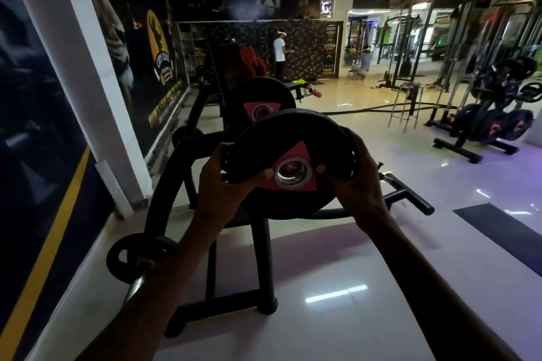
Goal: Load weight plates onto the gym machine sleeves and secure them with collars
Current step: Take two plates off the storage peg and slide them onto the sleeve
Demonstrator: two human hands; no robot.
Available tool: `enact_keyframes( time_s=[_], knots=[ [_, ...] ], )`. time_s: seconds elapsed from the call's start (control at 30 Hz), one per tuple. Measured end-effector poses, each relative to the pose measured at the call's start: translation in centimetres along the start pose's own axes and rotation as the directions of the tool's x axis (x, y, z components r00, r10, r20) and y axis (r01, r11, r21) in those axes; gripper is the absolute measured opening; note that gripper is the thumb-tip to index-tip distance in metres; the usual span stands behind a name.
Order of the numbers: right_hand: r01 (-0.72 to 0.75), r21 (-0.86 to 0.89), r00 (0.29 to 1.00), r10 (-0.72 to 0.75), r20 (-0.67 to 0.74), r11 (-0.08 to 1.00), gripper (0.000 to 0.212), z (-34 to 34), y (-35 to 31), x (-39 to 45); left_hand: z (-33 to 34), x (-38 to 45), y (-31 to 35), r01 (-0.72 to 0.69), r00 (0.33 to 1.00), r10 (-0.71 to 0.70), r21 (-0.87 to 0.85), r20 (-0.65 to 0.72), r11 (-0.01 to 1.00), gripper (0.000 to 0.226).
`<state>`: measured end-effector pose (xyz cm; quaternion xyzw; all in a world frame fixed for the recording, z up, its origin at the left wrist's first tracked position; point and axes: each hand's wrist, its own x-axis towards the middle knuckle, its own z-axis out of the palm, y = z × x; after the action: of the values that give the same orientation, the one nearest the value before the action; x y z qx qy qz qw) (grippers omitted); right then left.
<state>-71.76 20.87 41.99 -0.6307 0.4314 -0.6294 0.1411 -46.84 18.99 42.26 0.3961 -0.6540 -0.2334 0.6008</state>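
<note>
Both hands, the left hand and the right hand, grip the rim of a round black rubber weight plate with a pink triangle and steel-ringed bore, fingers clamped around its edges, thumbs near the bore, seemingly to steady and aim it over the black steel gym machine frame.

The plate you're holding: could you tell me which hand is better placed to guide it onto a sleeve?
Neither clearly: left hand and right hand grip opposite edges of the plate, thumbs beside its bore.
</note>
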Motion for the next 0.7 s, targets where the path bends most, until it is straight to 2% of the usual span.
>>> enact_keyframes(
  time_s=[0.27, 0.5, 0.7],
  knots=[
    [-0.039, 0.091, 0.998, 0.034, 0.057, 0.995, 0.077, 1.7, 3.5, 3.8, 1.0, 2.9, -1.2, 0.027, 0.999, -0.024, 0.062, -0.045, 0.998, 0.055],
    [-0.001, -0.012, 1.0, 0.002, 0.017, 1.0, 0.082, 4.8, 7.2, 9.0, 2.6, 7.8, -4.7, 0.1, 0.985, -0.071, 0.18, -0.159, 0.979, 0.074],
    [0.064, -0.096, 0.996, -0.058, 0.069, 0.993, 0.075, 8.3, 10.4, 15.1, 4.5, 14.4, -8.6, -0.005, 0.989, 0.049, 0.303, -0.136, 0.953, 0.092]
  ],
)
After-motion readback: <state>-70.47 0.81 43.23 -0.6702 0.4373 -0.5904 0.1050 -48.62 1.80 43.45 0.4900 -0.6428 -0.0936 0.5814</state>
